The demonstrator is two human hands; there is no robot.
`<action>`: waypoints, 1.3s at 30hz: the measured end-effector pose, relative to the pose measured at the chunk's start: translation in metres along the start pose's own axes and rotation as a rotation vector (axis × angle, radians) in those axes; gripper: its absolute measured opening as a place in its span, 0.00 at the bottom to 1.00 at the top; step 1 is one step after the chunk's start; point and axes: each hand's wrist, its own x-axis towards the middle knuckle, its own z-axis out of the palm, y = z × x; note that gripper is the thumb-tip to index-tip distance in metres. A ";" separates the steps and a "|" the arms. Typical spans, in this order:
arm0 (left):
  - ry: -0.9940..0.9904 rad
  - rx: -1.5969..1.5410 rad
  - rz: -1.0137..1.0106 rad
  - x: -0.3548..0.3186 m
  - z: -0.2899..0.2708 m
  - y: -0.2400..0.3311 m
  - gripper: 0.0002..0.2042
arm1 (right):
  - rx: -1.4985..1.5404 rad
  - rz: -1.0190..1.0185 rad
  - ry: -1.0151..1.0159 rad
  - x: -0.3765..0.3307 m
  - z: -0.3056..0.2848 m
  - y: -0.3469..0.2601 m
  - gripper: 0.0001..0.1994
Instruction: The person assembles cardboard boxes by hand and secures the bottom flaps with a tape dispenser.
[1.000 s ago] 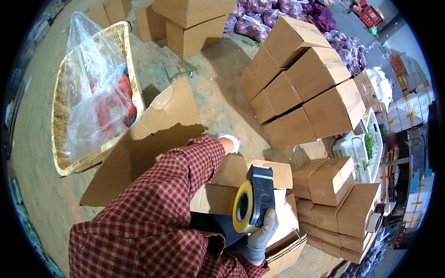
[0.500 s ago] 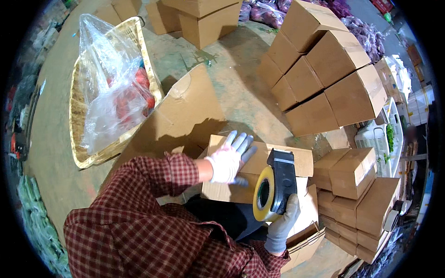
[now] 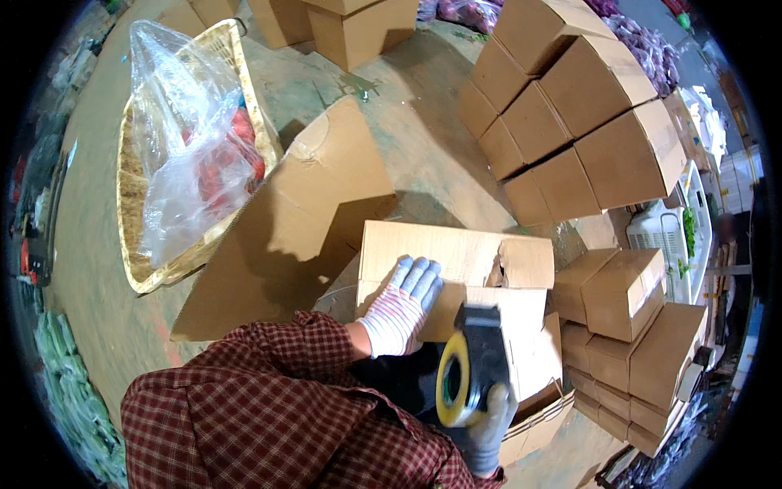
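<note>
My left hand (image 3: pixel 401 308), in a white striped glove, lies flat with fingers spread on the closed top flaps of a brown cardboard box (image 3: pixel 460 254) in front of me. My right hand (image 3: pixel 487 424), in a grey glove, grips a black tape dispenser (image 3: pixel 472 376) with a yellowish roll of tape, its nose set on the near edge of the box top by my left hand. A torn gap shows where the flaps meet at the box's right side. My red checked sleeves fill the lower middle of the view.
A flat sheet of cardboard (image 3: pixel 301 220) leans left of the box. A woven basket (image 3: pixel 138 269) holds a clear plastic bag with red produce (image 3: pixel 195 155). Stacks of closed cartons (image 3: pixel 586 122) stand at right and behind (image 3: pixel 358 24). A white crate (image 3: pixel 668 232) sits at right. Green vegetables (image 3: pixel 69 391) lie at lower left.
My left hand has come back from the far flap and settled flat on the box top. The tape dispenser has moved down onto the near edge of the box.
</note>
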 end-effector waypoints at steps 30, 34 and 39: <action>-0.082 0.148 0.062 0.094 -0.011 0.018 0.44 | 0.788 0.501 0.340 -0.085 -0.011 -0.033 0.28; -0.021 0.145 0.057 0.096 -0.005 0.017 0.42 | 0.103 0.104 0.178 -0.086 0.003 0.002 0.30; 0.033 0.098 0.066 0.096 0.000 0.016 0.42 | 0.401 0.501 0.196 -0.067 0.021 0.026 0.28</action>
